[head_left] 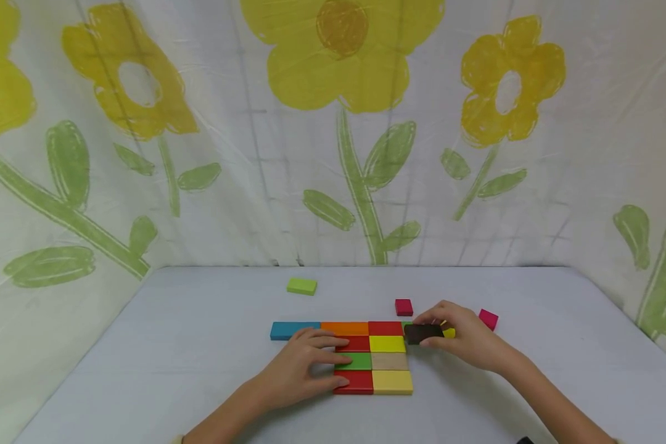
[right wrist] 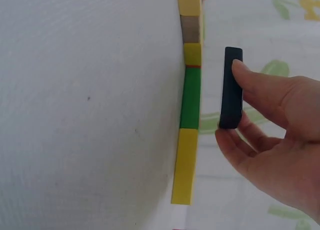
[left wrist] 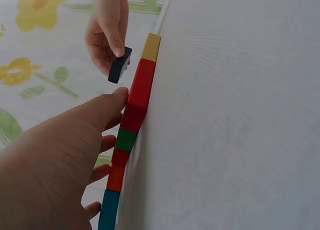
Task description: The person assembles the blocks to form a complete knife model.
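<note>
My right hand [head_left: 472, 336] pinches a black block [head_left: 423, 334] between thumb and fingers, raised over the right part of a flat block layout. In the right wrist view that black block [right wrist: 231, 88] is apart from the green block [right wrist: 190, 98] and yellow block [right wrist: 184, 165] of the top row. My left hand [head_left: 302, 364] rests spread fingertips on the layout's left column: a red block [head_left: 361, 343], a green block [head_left: 361, 361] and a lower red block [head_left: 361, 387]. Beside these lie yellow, tan and pale yellow blocks [head_left: 392, 382]. The top row begins with blue [head_left: 288, 331], orange [head_left: 344, 328] and red.
A lime green block [head_left: 302, 286] lies alone farther back on the pale table [head_left: 200, 327]. Two small crimson blocks lie apart, one [head_left: 403, 307] behind the top row, another [head_left: 488, 319] beyond my right hand. A flower-printed curtain [head_left: 216, 203] hangs behind the table.
</note>
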`<state>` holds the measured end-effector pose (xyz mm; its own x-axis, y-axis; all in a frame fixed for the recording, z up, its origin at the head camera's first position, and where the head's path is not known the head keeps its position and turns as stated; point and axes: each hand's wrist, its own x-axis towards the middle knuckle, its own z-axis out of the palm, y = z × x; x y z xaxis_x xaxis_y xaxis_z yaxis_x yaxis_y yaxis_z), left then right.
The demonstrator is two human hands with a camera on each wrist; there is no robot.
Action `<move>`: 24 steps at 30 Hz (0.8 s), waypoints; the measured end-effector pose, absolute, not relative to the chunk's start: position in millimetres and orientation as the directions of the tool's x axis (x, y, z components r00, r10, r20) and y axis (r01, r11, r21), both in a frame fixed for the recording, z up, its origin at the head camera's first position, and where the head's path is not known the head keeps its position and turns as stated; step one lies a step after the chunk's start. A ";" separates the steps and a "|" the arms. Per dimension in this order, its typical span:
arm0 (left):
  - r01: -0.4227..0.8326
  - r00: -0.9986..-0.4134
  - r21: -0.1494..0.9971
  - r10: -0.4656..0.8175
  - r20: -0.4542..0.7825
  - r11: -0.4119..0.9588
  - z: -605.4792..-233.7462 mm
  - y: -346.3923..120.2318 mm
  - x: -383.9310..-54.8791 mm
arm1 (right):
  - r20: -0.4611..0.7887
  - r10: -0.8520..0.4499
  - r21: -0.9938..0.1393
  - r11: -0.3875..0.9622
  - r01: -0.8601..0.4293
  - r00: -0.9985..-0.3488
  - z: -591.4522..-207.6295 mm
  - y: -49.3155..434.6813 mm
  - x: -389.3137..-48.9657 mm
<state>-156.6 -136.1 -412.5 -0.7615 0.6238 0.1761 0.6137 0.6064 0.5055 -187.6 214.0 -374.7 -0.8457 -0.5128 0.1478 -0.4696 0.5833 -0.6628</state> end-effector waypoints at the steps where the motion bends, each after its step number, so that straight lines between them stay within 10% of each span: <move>1: 0.613 -0.762 0.507 0.624 0.174 0.606 -412.4 -136.1 -156.7 | 0.147 -0.513 -0.663 0.583 -0.469 -0.846 -375.6 214.4 -187.9; 24: 0.603 -0.765 0.525 0.622 0.167 0.601 -414.0 -135.8 -157.4 | 0.078 -0.500 -0.643 0.635 -0.427 -0.862 -387.1 212.0 -188.4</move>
<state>-157.4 -135.8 -414.0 -0.7647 0.6223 0.1672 0.6034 0.6005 0.5247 -188.4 212.0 -387.1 -0.8624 -0.5001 0.0783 -0.4269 0.6355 -0.6434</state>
